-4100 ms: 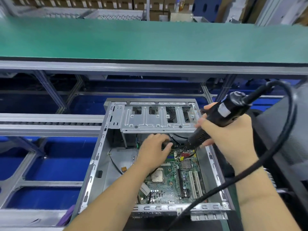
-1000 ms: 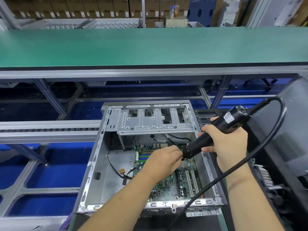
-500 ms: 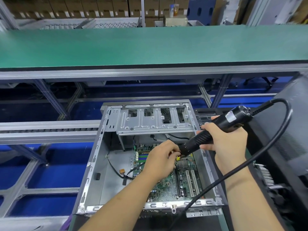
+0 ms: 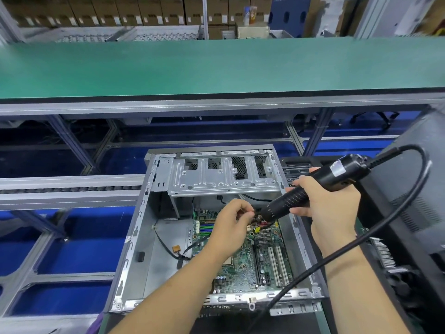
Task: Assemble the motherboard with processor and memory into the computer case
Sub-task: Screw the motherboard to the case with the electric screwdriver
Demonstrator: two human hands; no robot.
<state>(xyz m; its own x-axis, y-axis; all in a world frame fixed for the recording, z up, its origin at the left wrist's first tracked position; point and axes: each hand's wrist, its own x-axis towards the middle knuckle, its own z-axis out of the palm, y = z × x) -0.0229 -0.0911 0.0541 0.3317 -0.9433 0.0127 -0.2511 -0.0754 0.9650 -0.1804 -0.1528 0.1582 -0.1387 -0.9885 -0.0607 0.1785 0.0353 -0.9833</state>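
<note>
An open grey computer case (image 4: 134, 239) lies in front of me with a green motherboard (image 4: 243, 268) flat on its floor. My right hand (image 4: 330, 203) grips a black corded electric screwdriver (image 4: 310, 189), tilted down to the left, its nose over the board's far right part. My left hand (image 4: 231, 225) reaches into the case, fingers curled and pinched right at the screwdriver's nose; what they pinch is too small to make out. The processor socket is mostly hidden under my left wrist. White expansion slots (image 4: 277, 263) show at the board's right.
A metal drive cage (image 4: 221, 174) spans the case's far end. A loose black cable with an orange connector (image 4: 176, 248) lies on the bare case floor left of the board. The screwdriver's cord (image 4: 375, 232) loops over my right forearm. A dark case panel (image 4: 416, 213) stands at right.
Both hands shifted slightly toward the far end of the board. My left fingers stayed pinched at the screwdriver's nose, and the tool remains tilted the same way.
</note>
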